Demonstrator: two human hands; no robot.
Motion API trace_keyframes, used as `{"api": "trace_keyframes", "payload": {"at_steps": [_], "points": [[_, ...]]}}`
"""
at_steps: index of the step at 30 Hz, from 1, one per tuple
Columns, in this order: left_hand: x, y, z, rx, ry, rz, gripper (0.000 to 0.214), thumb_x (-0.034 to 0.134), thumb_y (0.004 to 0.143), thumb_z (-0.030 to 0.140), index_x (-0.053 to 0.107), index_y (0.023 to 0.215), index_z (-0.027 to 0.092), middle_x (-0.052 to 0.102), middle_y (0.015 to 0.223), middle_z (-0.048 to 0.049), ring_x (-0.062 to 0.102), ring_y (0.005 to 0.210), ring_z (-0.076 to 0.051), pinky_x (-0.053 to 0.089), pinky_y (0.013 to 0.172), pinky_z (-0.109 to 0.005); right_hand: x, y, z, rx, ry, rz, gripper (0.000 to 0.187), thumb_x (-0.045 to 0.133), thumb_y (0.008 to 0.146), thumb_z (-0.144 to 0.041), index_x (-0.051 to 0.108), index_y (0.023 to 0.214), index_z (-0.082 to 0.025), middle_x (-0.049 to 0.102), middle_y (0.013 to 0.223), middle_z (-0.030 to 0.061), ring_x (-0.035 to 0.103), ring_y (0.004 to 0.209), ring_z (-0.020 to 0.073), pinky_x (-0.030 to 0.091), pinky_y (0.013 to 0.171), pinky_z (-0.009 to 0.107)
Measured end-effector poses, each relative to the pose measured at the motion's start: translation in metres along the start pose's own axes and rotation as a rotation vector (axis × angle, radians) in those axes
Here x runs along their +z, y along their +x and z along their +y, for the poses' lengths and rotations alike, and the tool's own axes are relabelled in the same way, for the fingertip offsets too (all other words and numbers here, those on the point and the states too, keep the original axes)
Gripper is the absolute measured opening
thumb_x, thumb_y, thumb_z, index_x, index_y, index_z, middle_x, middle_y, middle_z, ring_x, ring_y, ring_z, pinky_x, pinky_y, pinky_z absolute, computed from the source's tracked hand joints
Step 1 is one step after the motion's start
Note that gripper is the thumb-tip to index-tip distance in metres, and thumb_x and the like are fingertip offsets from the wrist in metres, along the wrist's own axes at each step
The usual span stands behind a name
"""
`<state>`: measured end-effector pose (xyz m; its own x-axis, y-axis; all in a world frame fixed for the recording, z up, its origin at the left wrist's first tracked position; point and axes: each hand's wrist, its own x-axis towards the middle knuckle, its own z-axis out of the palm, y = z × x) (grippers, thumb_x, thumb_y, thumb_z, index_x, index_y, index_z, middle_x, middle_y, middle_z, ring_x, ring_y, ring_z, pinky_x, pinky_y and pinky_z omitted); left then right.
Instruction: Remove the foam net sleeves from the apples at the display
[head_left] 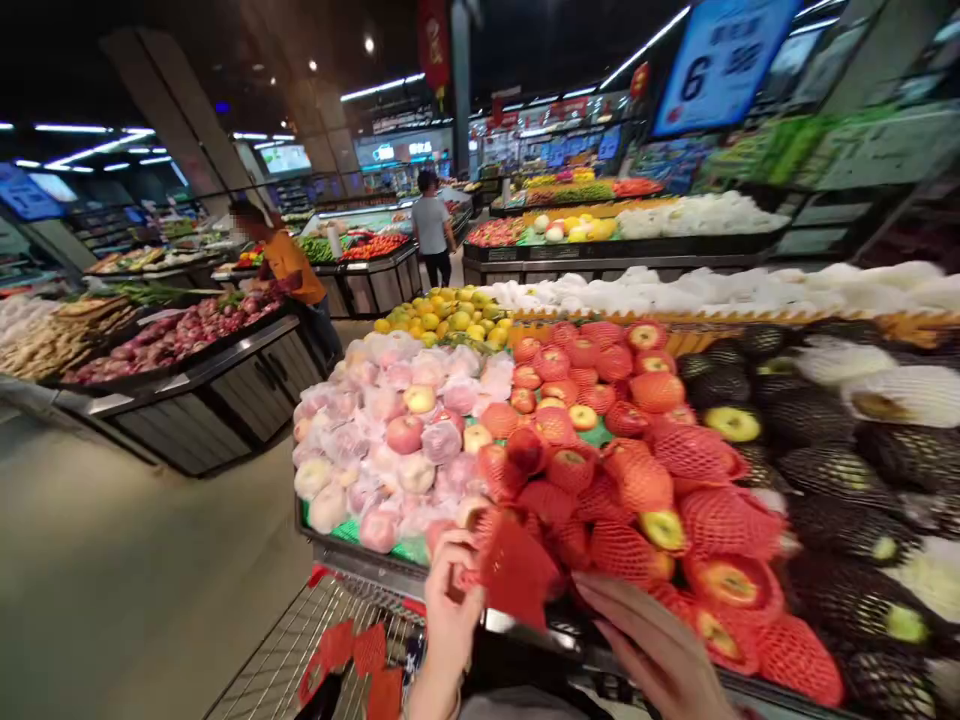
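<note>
My left hand (452,585) pinches a red foam net sleeve (514,565) at the front edge of the fruit stand. The sleeve hangs flattened; I see no fruit in it. Just to the right, my right hand (649,635) has its fingers stretched out and holds nothing that I can see. It is close to the red-netted apples (626,550), though whether it touches them I cannot tell. Left of these lie apples in clear plastic wrap (405,435). More red net sleeves (369,650) lie in a wire shopping cart (277,640) below my left arm.
Fruit in black nets (832,470) fills the stand's right side. Yellow fruit (450,315) and white foam-wrapped fruit (712,290) lie behind. A person in orange (292,270) stands by the onions (180,340); another in grey (431,228) is farther back.
</note>
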<state>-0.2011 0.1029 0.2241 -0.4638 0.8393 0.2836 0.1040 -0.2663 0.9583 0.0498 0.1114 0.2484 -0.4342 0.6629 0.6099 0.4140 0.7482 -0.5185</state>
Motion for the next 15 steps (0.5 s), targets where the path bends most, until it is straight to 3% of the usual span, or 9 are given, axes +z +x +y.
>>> {"api": "trace_keyframes", "payload": {"at_steps": [2, 5, 7, 10, 12, 15], "points": [[0.046, -0.005, 0.015, 0.054, 0.022, -0.176, 0.03, 0.062, 0.082, 0.044, 0.053, 0.063, 0.022, 0.057, 0.076, -0.0037, 0.054, 0.073, -0.021, 0.044, 0.068, -0.03, -0.007, 0.005, 0.011, -0.019, 0.017, 0.103, 0.029, 0.05, 0.1, -0.023, 0.067, 0.124, -0.026, 0.074, 0.112, 0.0056, 0.073, 0.099, 0.0182, 0.058, 0.09, 0.022], [0.099, -0.012, 0.021, 0.072, 0.084, -0.268, 0.026, 0.061, 0.084, 0.037, 0.052, 0.064, 0.023, 0.057, 0.074, -0.0037, 0.053, 0.073, -0.021, 0.043, 0.068, -0.031, -0.016, 0.006, 0.027, 0.039, 0.081, 0.218, 0.026, 0.05, 0.1, -0.026, 0.069, 0.117, -0.027, 0.077, 0.099, 0.0063, 0.076, 0.085, 0.0188, 0.062, 0.078, 0.021], [0.123, -0.013, 0.016, 0.07, 0.101, -0.276, 0.023, 0.064, 0.082, 0.036, 0.053, 0.067, 0.023, 0.056, 0.072, -0.0026, 0.053, 0.071, -0.021, 0.043, 0.067, -0.031, -0.025, 0.003, 0.039, 0.166, 0.141, 0.306, 0.026, 0.051, 0.1, -0.028, 0.065, 0.121, -0.026, 0.075, 0.103, 0.0081, 0.075, 0.089, 0.0195, 0.062, 0.078, 0.022], [0.145, -0.012, 0.003, 0.005, 0.066, -0.146, 0.028, 0.069, 0.079, 0.042, 0.053, 0.067, 0.023, 0.05, 0.063, 0.0021, 0.049, 0.061, -0.017, 0.041, 0.059, -0.027, -0.044, -0.002, 0.059, 0.342, 0.233, 0.479, 0.02, 0.053, 0.099, -0.029, 0.061, 0.117, -0.025, 0.072, 0.107, 0.0092, 0.072, 0.097, 0.0194, 0.06, 0.082, 0.023], [0.154, -0.011, -0.005, -0.075, 0.005, -0.008, 0.034, 0.075, 0.075, 0.046, 0.053, 0.064, 0.022, 0.045, 0.06, 0.0047, 0.044, 0.057, -0.014, 0.039, 0.056, -0.024, -0.056, -0.004, 0.068, 0.355, 0.275, 0.421, 0.015, 0.055, 0.097, -0.028, 0.063, 0.11, -0.025, 0.071, 0.104, 0.0086, 0.07, 0.097, 0.0198, 0.059, 0.084, 0.025], [0.157, -0.013, -0.015, -0.239, -0.195, 0.032, 0.034, 0.078, 0.071, 0.05, 0.06, 0.066, 0.02, 0.047, 0.059, 0.0048, 0.045, 0.056, -0.012, 0.041, 0.057, -0.022, -0.066, 0.001, 0.076, 0.293, 0.325, 0.09, 0.024, 0.051, 0.097, -0.021, 0.066, 0.114, -0.026, 0.07, 0.113, 0.0101, 0.068, 0.107, 0.0222, 0.057, 0.092, 0.029]]}}
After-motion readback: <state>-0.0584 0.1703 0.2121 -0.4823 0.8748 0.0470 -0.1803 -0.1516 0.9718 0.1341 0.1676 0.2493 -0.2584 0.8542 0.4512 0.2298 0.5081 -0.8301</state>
